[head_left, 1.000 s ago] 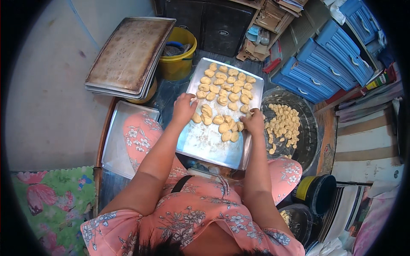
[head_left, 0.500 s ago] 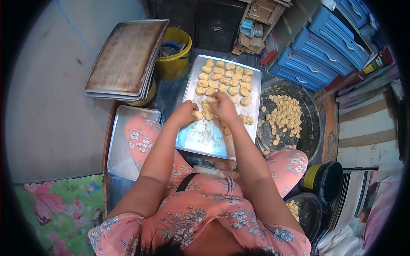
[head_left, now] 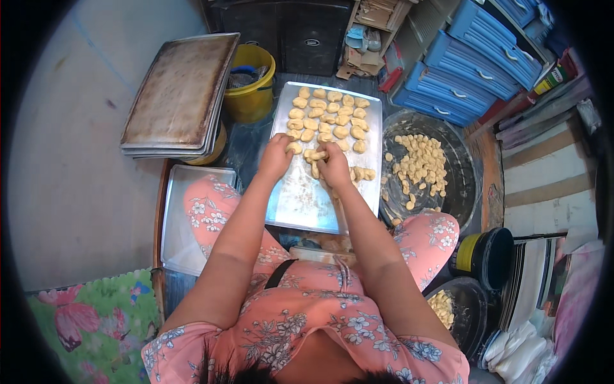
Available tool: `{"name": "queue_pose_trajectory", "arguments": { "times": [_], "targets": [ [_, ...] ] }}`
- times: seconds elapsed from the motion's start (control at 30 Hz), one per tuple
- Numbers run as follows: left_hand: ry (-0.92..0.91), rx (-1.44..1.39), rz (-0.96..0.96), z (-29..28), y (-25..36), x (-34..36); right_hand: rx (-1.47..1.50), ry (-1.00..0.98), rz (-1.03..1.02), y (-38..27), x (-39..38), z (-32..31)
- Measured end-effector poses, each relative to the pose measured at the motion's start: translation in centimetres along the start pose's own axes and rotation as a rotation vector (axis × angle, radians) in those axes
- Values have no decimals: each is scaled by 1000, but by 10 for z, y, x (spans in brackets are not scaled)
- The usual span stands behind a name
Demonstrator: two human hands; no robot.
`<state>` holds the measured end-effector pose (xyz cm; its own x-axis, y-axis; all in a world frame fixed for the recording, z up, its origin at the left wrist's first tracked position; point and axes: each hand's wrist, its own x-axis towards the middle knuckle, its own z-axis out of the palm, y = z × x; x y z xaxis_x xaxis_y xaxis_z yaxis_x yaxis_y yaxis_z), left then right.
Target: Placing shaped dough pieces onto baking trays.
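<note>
A shiny metal baking tray (head_left: 295, 201) lies in front of me, its far part covered with rows of small yellow dough pieces (head_left: 328, 118). At the left end of the nearest row, my left hand (head_left: 275, 157) has its fingers closed around a dough piece (head_left: 294, 148) that rests on the tray. My right hand (head_left: 333, 166) pinches another dough piece (head_left: 314, 155) near the tray's middle; its fingers partly hide it. More dough pieces (head_left: 362, 174) lie bunched just right of that hand, some under the wrist.
At right stands a round dark basin (head_left: 462, 185) holding a heap of dough pieces. Stacked baking trays (head_left: 179, 93) and a yellow bucket (head_left: 252, 102) are at far left. Blue drawers (head_left: 441, 89) line the far right. A black tub (head_left: 489, 256) and dark bowl (head_left: 472, 310) sit near right.
My left hand has moved away from me to the row's left end with a dough piece. My right hand has come slightly nearer, still holding dough. The view has shifted slightly.
</note>
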<state>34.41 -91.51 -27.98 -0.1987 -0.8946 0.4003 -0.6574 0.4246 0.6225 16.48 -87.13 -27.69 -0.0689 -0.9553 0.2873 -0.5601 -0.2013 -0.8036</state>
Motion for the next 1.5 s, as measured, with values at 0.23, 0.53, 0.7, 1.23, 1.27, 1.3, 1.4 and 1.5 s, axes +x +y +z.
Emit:
{"name": "queue_pose_trajectory", "arguments": {
  "times": [0.23, 0.53, 0.7, 1.23, 1.27, 1.3, 1.4, 1.5],
  "targets": [
    [-47, 137, 62, 2, 26, 4, 183, 97, 156, 9, 8, 8],
    [-158, 185, 153, 24, 14, 23, 65, 19, 68, 4, -1, -6],
    [68, 223, 158, 31, 24, 34, 53, 18, 70, 4, 1, -5],
    [-212, 139, 230, 22, 23, 41, 128, 70, 153, 8, 2, -6],
    [-286, 65, 267, 20, 23, 36, 130, 71, 156, 10, 3, -7],
    [-289, 65, 266, 19, 25, 32, 159, 91, 147, 12, 6, -9],
    [-410, 103, 195, 12, 29, 24, 166, 115, 113, 17, 9, -10],
    [-405, 112, 207, 10, 25, 24, 144, 142, 43, 24, 12, -19]
  ]
}}
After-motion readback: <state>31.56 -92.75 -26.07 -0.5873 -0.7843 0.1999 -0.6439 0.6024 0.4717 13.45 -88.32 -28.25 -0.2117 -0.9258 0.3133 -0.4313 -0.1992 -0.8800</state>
